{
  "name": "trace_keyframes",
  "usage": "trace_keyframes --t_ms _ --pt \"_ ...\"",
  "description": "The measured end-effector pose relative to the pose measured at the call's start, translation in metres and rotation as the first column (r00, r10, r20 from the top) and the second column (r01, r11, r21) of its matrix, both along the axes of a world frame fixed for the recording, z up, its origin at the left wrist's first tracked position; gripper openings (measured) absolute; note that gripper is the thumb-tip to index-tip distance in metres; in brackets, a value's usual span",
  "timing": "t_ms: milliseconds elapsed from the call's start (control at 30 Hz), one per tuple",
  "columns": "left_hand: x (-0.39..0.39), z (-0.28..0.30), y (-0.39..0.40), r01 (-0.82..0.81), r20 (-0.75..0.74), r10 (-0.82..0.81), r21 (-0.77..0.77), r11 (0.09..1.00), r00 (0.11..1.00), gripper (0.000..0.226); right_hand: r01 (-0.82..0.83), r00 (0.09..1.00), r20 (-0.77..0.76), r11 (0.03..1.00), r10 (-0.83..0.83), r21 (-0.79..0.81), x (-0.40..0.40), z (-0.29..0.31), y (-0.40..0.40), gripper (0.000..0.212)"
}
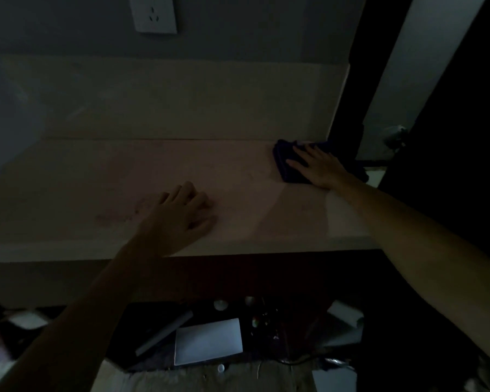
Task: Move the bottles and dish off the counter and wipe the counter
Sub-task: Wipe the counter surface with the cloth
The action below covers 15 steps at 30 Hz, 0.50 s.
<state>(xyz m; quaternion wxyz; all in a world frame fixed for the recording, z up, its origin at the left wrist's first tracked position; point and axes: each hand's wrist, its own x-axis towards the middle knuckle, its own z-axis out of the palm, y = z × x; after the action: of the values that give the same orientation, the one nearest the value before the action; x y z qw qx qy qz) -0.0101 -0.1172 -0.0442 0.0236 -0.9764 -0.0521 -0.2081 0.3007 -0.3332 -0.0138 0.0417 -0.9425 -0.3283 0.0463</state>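
Observation:
The pale counter [96, 176] stretches across the dim view, with no bottles or dish visible on it. A dark blue cloth [285, 158] lies at the counter's far right corner. My right hand [318, 166] presses flat on the cloth, fingers spread. My left hand [181, 219] rests on the counter near the front edge, fingers loosely curled, holding nothing.
A wall socket [153, 12] sits on the wall above the backsplash. A dark door frame and a knob [395, 137] stand to the right. Below the counter lie a white card [208, 340], a pen-like stick [164, 332] and small clutter.

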Motion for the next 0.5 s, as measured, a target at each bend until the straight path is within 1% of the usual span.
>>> trace_keyframes --t_ms 133,300,433,500 --pt "0.001 -0.001 -0.003 -0.008 0.015 0.008 -0.001 1.000 1.000 0.045 -0.001 1.000 -0.004 1.000 0.001 0.024 -0.047 -0.005 -0.037 0.079" --pt "-0.002 -0.003 -0.009 -0.028 0.001 0.028 -0.024 0.999 1.000 0.053 -0.004 1.000 0.004 1.000 0.004 0.028 -0.103 -0.009 -0.071 0.080" --pt "-0.003 -0.005 -0.012 -0.041 0.025 0.041 -0.014 0.999 0.999 0.052 0.013 1.000 0.006 0.999 -0.013 0.034 -0.115 -0.009 -0.077 0.078" --pt "-0.003 -0.005 -0.010 -0.043 0.006 0.043 -0.020 0.999 0.999 0.051 0.021 1.000 0.021 0.999 -0.022 0.044 -0.115 -0.010 -0.076 0.078"
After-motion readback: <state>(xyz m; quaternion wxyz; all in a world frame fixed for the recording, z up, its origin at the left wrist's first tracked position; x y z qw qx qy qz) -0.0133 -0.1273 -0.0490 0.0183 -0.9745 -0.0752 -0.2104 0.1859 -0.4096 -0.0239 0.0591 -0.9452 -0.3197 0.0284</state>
